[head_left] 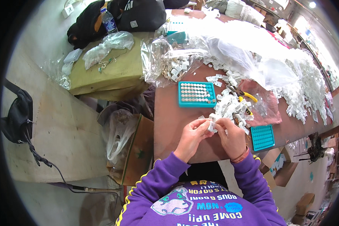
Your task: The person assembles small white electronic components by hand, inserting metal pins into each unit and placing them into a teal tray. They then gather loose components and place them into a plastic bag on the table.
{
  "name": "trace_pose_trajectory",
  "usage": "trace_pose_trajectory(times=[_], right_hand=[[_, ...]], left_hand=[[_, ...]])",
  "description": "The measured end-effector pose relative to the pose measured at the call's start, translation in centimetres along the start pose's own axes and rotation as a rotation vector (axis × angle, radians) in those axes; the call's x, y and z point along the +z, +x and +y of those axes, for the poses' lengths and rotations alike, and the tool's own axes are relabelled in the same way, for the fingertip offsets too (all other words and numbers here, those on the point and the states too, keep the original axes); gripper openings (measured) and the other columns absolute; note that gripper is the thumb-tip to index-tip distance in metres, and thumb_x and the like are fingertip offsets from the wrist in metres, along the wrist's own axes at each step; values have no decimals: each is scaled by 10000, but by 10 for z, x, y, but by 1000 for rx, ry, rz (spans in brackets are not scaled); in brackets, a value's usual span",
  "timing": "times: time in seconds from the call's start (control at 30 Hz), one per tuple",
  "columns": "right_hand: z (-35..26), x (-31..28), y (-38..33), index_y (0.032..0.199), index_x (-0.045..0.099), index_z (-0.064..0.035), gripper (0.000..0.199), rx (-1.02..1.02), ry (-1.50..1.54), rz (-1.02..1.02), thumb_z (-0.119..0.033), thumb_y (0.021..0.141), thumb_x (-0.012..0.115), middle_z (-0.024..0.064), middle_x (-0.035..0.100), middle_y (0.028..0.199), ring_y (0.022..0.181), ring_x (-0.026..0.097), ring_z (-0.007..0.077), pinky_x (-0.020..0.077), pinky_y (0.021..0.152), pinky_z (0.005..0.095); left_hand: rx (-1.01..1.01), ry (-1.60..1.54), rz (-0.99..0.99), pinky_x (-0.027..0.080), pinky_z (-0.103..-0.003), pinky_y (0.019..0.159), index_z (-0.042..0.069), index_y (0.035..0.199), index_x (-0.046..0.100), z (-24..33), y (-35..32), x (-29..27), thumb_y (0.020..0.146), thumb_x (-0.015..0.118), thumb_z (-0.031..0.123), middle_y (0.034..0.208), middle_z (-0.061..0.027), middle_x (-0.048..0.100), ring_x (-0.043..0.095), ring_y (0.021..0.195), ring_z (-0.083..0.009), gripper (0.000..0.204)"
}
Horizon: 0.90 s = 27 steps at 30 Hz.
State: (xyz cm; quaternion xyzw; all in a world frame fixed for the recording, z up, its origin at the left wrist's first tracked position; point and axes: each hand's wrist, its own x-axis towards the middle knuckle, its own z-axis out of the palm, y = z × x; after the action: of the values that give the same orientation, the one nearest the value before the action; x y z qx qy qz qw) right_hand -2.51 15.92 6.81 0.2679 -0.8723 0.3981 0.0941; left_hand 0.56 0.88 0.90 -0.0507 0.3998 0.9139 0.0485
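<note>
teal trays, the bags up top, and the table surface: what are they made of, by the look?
Teal tray and the smaller teal tray: likely moulded plastic, with uniform matte colour and a regular grid of cells. Bags: thin clear plastic film, crinkled and glossy, contents showing through. Table: smooth reddish-brown top, possibly laminate or painted board; no visible grain, so uncertain.

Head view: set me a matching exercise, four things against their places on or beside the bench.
Things:
1. Filled teal tray
2. Empty teal tray
3. Yellow pliers
4. Water bottle

Places:
A. On the pink bag
B. By the black bags, far left
C. At the bench's near right edge
D. Beyond the hands, mid-bench

Pairs: 1-D, 2-C, 3-A, 4-B
</note>
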Motion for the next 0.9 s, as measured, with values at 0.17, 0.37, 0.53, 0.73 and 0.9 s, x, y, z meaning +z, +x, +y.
trace_pose_trajectory(times=[0.17,0.37,0.53,0.73,0.9], right_hand=[[-9,-33,-22,951,645,27,88,87,152,144,32,864,648,94,697,793,754,694,161,531,676,272],[-11,-37,-53,880,673,20,50,61,134,112,44,836,668,101,695,797,724,677,174,522,671,275],[-16,-56,-55,907,685,9,90,94,189,123,46,825,678,102,705,843,755,682,190,526,670,281],[-70,-152,-54,938,683,-7,200,-346,285,373,46,757,617,153,694,1001,895,682,299,541,837,365],[-95,-192,-56,952,652,-15,182,-793,97,666,10,782,593,148,663,1004,909,649,293,528,851,373]], left_hand=[[705,988,-148,555,-304,698,26,1028,690,36,-7,9,873,696,108,908,-78,674,663,755,-163,175],[1267,2137,323,414,-452,1009,204,1308,597,127,103,-12,797,733,250,1308,-146,559,539,1198,-320,530],[697,1776,-144,531,-423,795,152,1223,613,104,143,-8,914,618,240,1058,-105,671,665,934,-309,322],[369,2068,3,515,-475,812,46,963,702,77,211,7,874,649,379,989,-192,688,657,937,-371,349],[175,2125,17,535,-461,835,49,940,738,73,238,9,801,713,436,1007,-200,707,680,962,-364,412]])
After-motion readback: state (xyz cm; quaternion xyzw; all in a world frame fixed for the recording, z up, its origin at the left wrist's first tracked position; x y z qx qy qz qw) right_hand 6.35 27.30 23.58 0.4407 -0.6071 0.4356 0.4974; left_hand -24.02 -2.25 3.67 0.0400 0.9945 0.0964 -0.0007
